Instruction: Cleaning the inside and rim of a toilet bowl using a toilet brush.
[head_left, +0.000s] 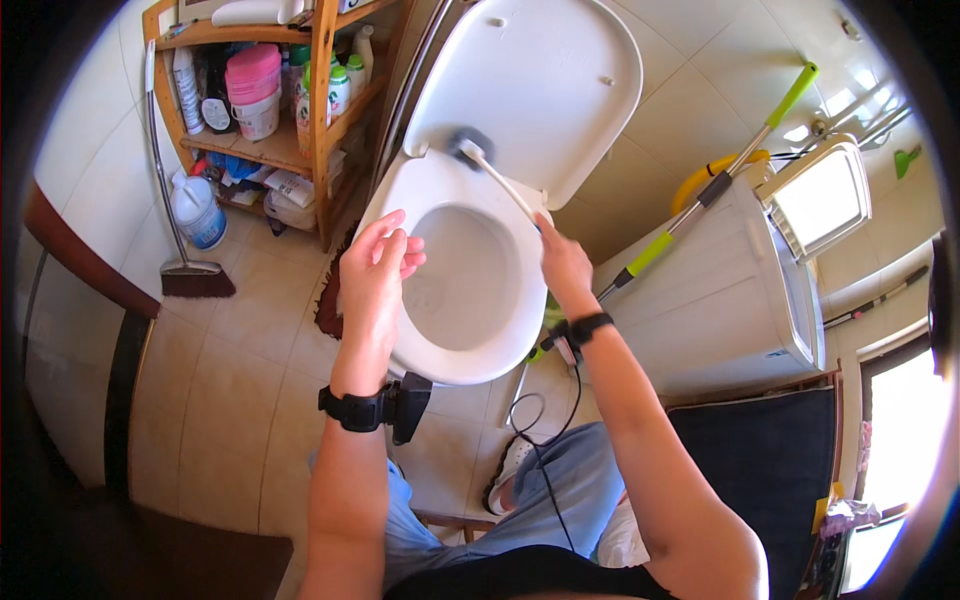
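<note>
In my right hand (565, 261) is the white handle of a toilet brush (504, 182). Its dark, blurred bristle head (471, 148) is at the back left of the white toilet seat (472, 367), near the hinge; whether it touches cannot be told. The raised toilet lid (532, 75) leans back behind it. Below the seat opening lies the pale toilet bowl (465, 285). My left hand (382, 251) hovers over the left side of the seat with fingers apart and slightly curled, holding nothing.
A wooden shelf (322, 135) with bottles and pink buckets (253, 75) stands at the left. Beside it are a broom (196, 277) and a large jug (197, 210). A washing machine (697, 300) and a green-grip pole (697, 206) stand right. A black cable (551, 480) hangs near my leg.
</note>
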